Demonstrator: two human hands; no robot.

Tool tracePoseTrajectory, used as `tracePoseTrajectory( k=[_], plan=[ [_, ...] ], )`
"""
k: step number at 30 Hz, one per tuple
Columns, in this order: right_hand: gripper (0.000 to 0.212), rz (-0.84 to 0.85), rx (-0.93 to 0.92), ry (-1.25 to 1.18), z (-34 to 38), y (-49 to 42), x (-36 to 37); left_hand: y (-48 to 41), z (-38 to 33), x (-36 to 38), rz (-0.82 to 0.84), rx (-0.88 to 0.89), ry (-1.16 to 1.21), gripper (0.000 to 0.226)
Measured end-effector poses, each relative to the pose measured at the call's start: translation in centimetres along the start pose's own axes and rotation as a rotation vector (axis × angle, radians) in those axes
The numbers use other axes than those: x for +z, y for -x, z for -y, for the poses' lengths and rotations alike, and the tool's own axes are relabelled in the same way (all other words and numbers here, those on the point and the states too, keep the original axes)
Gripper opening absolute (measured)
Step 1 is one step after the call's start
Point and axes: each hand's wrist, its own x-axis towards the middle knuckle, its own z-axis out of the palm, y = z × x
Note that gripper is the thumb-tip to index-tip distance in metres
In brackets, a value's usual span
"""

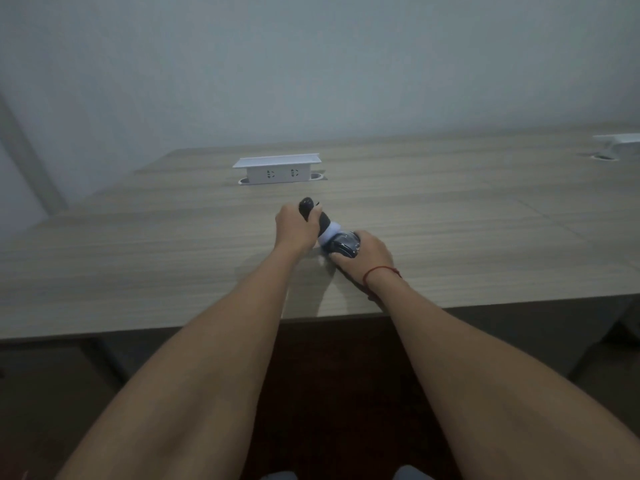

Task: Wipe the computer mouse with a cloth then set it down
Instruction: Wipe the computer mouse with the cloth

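both forearms extend from the lower frame edge toward the centre of a wood-grain desk (138, 258).

the left hand (294, 226) is clenched around a black object (306, 206) whose rounded end protrudes above the knuckles at 12 o'clock from the hand. this object is partly hidden by the fingers; its shape is too blurred to identify with certainty.

the right hand (367, 252) grasps a dark, glossy computer mouse (346, 245), fingers wrapped over its far side and thumb along its near edge. the mouse sits low over the desk surface, at 4 o'clock from the left hand; whether it touches the desk cannot be determined.

a white cloth (329, 233) is bunched between the two hands, touching the mouse at its 10 o'clock side and lying against the left hand. which hand holds the cloth cannot be determined.

a red string bracelet (381, 271) circles the right wrist.

a white pop-up socket box (277, 169), with two outlets facing the camera, stands on the desk at 12 o'clock from the hands, well apart. a second white fitting (620, 142) sits at the far right edge of the desk.
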Motion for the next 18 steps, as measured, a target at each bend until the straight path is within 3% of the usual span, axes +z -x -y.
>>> tracePoseTrajectory(
  k=[4,10,18],
  plan=[
    [0.048,-0.016,0.021,-0.001,0.1,-0.1,0.2,0.9,-0.2,0.7,0.014,0.09,0.055,0.031],
    [0.052,-0.017,0.006,-0.03,-0.1,-0.1,0.3,1.2,2.5,1.0,-0.026,0.1,-0.132,0.026],
    [0.052,-0.055,0.023,0.003,0.0,-0.4,0.7,1.1,0.5,0.3,-0.066,0.223,0.011,0.032]
  ],
)
